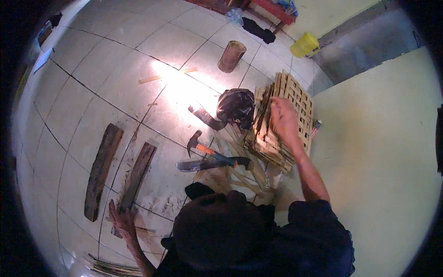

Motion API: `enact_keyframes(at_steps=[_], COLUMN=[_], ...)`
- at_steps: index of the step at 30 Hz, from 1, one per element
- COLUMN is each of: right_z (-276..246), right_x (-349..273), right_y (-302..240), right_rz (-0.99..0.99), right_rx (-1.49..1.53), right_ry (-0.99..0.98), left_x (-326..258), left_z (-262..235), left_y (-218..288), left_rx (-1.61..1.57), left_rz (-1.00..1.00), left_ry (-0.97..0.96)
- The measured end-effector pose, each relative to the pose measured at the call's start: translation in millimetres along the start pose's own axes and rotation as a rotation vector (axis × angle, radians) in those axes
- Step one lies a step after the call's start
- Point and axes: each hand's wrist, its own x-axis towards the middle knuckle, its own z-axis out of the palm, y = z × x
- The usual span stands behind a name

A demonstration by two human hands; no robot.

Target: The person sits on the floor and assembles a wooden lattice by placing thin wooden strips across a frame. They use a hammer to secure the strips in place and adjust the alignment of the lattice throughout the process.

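Note:
My left hand (122, 223) reaches down over the near end of a dark wooden plank (138, 173), its fingers apart. Another dark plank (104, 171) lies to its left. On the right, my right hand (284, 117) is over a stack of woven slat panels (300, 99), at its left part. The fingers there look bent together and blurred; what they pinch, if anything, is hidden. Left of the stack sits a black plastic bag (236, 107). Nearer lie a claw hammer (203, 147) with an orange and blue handle and a machete (203, 165) with a dark handle.
Loose thin slats (240, 177) lie under the tools, and a bundle of strips (113, 267) is at the lower left. A brown cylinder (231, 57) stands farther off. Beyond are a yellow bucket (305, 45) and a red bench (277, 11). A pale wall (383, 152) rises on the right.

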Motion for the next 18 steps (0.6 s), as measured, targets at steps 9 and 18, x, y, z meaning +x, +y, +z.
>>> enact_keyframes(at_steps=[9, 18], right_z=[35.9, -11.7], right_x=[-2.7, 28.0], right_y=[125.0, 106.6], right_rz=[0.375, 0.558], right_rx=[-0.391, -0.069], right_ry=[-0.138, 0.035], left_x=[-0.5, -11.7], left_z=[-1.2, 3.1], left_y=[2.2, -1.6], left_rx=[-0.031, -0.040], left_rz=[0.039, 0.104], left_ry=[0.030, 0.078])
